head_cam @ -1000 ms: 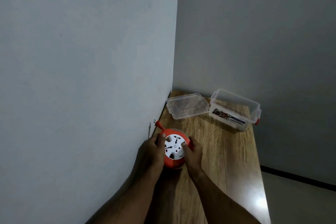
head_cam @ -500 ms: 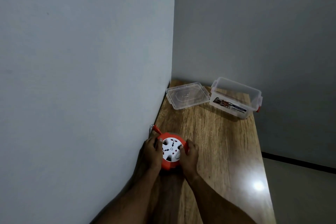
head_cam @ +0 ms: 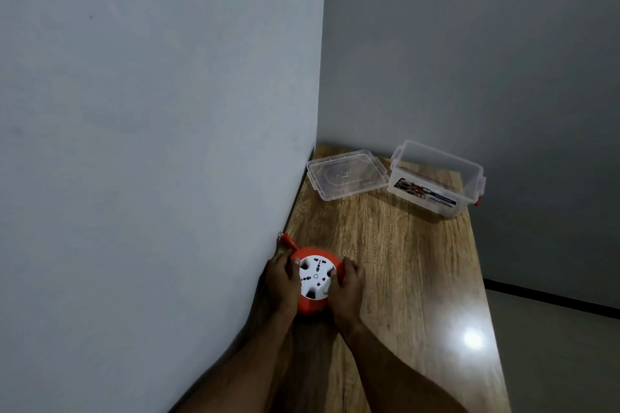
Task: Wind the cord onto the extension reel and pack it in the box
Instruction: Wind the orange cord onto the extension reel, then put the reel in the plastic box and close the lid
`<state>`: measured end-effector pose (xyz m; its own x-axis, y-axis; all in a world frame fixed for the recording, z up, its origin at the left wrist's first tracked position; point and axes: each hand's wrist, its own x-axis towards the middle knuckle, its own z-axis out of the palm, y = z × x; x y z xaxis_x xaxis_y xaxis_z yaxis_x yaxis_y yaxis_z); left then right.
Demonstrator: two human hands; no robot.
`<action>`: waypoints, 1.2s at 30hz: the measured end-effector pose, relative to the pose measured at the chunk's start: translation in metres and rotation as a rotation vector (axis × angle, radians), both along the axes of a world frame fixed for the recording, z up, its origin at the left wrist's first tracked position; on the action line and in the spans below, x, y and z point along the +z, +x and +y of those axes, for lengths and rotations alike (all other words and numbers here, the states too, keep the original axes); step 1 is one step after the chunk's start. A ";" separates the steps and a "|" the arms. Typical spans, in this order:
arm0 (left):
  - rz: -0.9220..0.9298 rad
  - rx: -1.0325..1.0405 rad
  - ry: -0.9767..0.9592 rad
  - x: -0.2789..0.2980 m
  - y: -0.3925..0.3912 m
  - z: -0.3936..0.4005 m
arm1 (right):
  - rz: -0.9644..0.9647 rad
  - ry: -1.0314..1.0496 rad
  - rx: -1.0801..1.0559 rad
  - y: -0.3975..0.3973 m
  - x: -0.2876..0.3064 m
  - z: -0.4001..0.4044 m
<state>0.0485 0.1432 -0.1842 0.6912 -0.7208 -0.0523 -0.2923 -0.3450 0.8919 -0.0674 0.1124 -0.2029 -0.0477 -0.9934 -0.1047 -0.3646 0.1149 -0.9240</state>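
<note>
Both hands grip an orange extension reel (head_cam: 313, 282) on a wooden table (head_cam: 402, 278) beside the wall; left hand (head_cam: 280, 280) and right hand (head_cam: 349, 288) curl round its rim; the plug (head_cam: 288, 240) juts out and could snag; the clear plastic box (head_cam: 436, 179) stands well apart, apparently empty, lid (head_cam: 347, 174) off beside it

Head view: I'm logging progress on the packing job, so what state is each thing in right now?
extension reel: on the table, socket face up, held from both sides.
plug: sticking out of the reel toward the wall.
left hand: grips the reel's left side.
right hand: grips the reel's right side.
box: open, empty, at the far end of the table.
lid: off, lying flat beside the box.
</note>
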 end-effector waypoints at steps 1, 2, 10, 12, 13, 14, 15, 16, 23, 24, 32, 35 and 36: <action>-0.004 -0.003 0.002 -0.001 0.000 -0.001 | 0.005 0.003 0.003 -0.001 -0.001 0.000; -0.007 -0.004 0.005 -0.001 -0.001 -0.002 | 0.007 0.000 0.005 -0.002 -0.002 -0.001; 0.039 0.049 -0.029 0.011 -0.003 -0.014 | -0.031 -0.009 0.000 -0.015 0.006 -0.012; 0.036 0.042 -0.053 0.017 -0.003 -0.021 | -0.061 -0.025 -0.014 -0.025 0.014 -0.019; 0.035 0.034 -0.066 0.022 -0.004 -0.026 | -0.077 -0.035 -0.025 -0.031 0.019 -0.024; 0.039 0.024 -0.081 0.026 -0.006 -0.033 | -0.090 -0.047 -0.037 -0.037 0.024 -0.028; 0.045 0.010 -0.105 0.032 -0.009 -0.040 | -0.093 -0.057 -0.052 -0.044 0.029 -0.034; 0.054 0.000 -0.130 0.039 -0.013 -0.048 | -0.095 -0.067 -0.073 -0.050 0.034 -0.040; 0.065 -0.111 -0.218 0.076 -0.053 -0.119 | -0.170 -0.152 -0.171 -0.101 0.065 -0.100; 0.073 -0.130 -0.247 0.078 -0.059 -0.129 | -0.174 -0.165 -0.188 -0.108 0.068 -0.109; 0.111 -0.196 -0.293 0.107 -0.097 -0.203 | -0.130 -0.219 -0.276 -0.158 0.085 -0.174; 0.125 -0.188 -0.304 0.111 -0.103 -0.227 | -0.122 -0.235 -0.287 -0.168 0.086 -0.198; 0.129 -0.182 -0.303 0.110 -0.103 -0.236 | -0.114 -0.238 -0.291 -0.171 0.085 -0.207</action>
<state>-0.0546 -0.0924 -0.0741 0.5520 -0.8274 0.1039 -0.2036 -0.0129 0.9790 -0.2380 -0.0943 -0.1184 -0.3325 -0.9371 0.1065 -0.2421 -0.0243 -0.9700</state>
